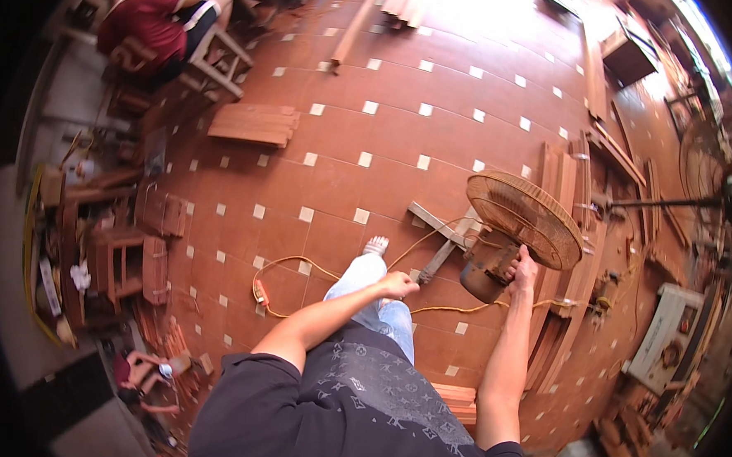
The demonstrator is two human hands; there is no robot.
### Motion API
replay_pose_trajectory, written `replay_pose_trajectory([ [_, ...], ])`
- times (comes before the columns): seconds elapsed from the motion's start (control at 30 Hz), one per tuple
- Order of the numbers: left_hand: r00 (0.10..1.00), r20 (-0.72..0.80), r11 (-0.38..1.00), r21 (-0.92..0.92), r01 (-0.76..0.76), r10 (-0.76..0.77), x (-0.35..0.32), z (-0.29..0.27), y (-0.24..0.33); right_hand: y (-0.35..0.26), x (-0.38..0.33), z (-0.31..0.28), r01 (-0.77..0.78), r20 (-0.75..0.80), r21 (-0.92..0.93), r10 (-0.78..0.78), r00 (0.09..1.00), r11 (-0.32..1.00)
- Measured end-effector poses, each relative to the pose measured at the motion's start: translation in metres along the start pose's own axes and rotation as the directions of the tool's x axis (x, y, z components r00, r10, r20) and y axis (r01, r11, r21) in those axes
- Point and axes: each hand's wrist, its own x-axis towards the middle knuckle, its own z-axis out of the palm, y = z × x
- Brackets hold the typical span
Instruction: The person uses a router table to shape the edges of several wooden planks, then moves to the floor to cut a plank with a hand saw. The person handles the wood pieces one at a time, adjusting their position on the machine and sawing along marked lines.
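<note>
A standing fan [525,216] with a round, rust-brown cage is in front of me on the right. My right hand [524,270] is closed on the fan's head, between the cage and the dark motor housing [484,272]. Under it, the fan's grey cross-shaped base [439,261] shows on the floor; the pole is mostly hidden. My left hand [398,286] is held in front of my body with the fingers curled in, and I see nothing in it. A yellow cord [449,308] runs across the floor past my legs to an orange socket block [261,292].
Stacked wooden boards [559,181] lie right of the fan, beside a second standing fan [728,198]. Another board pile [254,124] is at the left. A person in a red shirt [149,27] sits far left; another person [139,374] is low left. Wooden cabinets [124,261] line the left side.
</note>
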Motion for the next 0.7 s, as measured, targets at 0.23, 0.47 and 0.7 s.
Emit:
replay_pose_trajectory([
  [0.23,0.991,0.131,0.987,-0.161,0.006,0.015,-0.035,0.079,0.024,0.002,0.006,-0.006,0.034,0.006,-0.062,-0.034,0.999,0.997],
  [0.47,0.993,0.106,0.914,-0.397,0.085,-0.047,-0.019,0.114,0.009,0.007,0.008,-0.003,0.022,-0.049,-0.099,-0.027,0.998,0.995],
  [0.7,0.939,0.258,0.399,-0.855,0.332,-0.228,0.027,0.130,0.030,0.005,-0.010,0.007,-0.002,-0.071,-0.078,-0.003,0.997,0.997],
])
